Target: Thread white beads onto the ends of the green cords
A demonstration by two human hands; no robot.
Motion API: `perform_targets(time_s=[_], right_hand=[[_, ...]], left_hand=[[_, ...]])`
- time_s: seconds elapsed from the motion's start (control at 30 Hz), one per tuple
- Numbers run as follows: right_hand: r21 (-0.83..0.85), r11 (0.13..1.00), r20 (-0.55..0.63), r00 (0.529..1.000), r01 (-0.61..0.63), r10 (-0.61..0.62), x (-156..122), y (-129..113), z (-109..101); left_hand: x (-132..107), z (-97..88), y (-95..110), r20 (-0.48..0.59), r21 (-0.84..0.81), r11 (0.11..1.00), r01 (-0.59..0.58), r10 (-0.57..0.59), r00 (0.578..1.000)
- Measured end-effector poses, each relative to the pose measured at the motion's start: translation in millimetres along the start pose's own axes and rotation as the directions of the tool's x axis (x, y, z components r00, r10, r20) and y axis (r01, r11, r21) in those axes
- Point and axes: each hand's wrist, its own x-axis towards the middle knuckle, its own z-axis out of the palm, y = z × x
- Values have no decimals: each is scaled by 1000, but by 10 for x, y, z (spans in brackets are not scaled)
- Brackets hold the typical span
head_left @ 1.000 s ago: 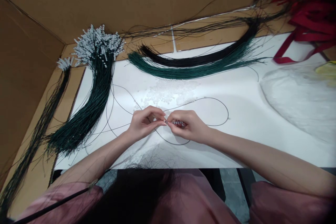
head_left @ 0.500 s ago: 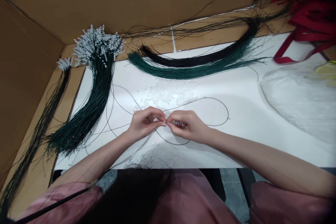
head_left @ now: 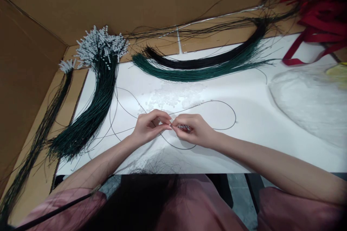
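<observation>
My left hand (head_left: 149, 126) and my right hand (head_left: 193, 130) meet fingertip to fingertip over the white table (head_left: 252, 115). The right hand pinches a thin dark wire (head_left: 230, 113) whose end carries a short row of small clear beads (head_left: 184, 127). The wire loops out to the right and back under my hands. The left hand is closed in a pinch at the wire's tip; what it holds is too small to name. A scatter of loose clear beads (head_left: 173, 96) lies just beyond my hands.
A bundle of green wires with white beaded ends (head_left: 100, 79) lies at the left, a thinner one (head_left: 51, 115) beside it. Plain green and black wire bundles (head_left: 200, 66) curve across the back. Red ribbons (head_left: 320, 18) and a clear plastic bag (head_left: 309, 97) sit right. Cardboard walls (head_left: 135, 0) surround.
</observation>
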Motion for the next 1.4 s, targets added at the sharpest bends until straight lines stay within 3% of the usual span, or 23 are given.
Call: perform_targets(time_s=[0.2,0.53,0.67,1.03,1.2,1.4], right_hand=[[-5,1000,-10,1000,9,-9,-7,1,8],[-15,1000,-21,1000,19,-19,-1,6,19],[32,999,-62,997,-44,46,-17,6,31],[51,998,-18,999,-46,47,-24,-1,5],[64,997,-29,998,-48,49,-23,-5,11],[51,997,-36,997,-61,63,-24,-18,7]], left_hand=[[19,11,8,-12,42,997,-69,70,997],[-5,17,12,10,87,996,-21,20,1000],[-1,26,17,2,69,997,-33,33,999],[-12,19,-11,28,81,997,6,-8,1000],[11,23,37,50,40,998,-42,40,998],[3,10,55,21,126,992,-12,9,1000]])
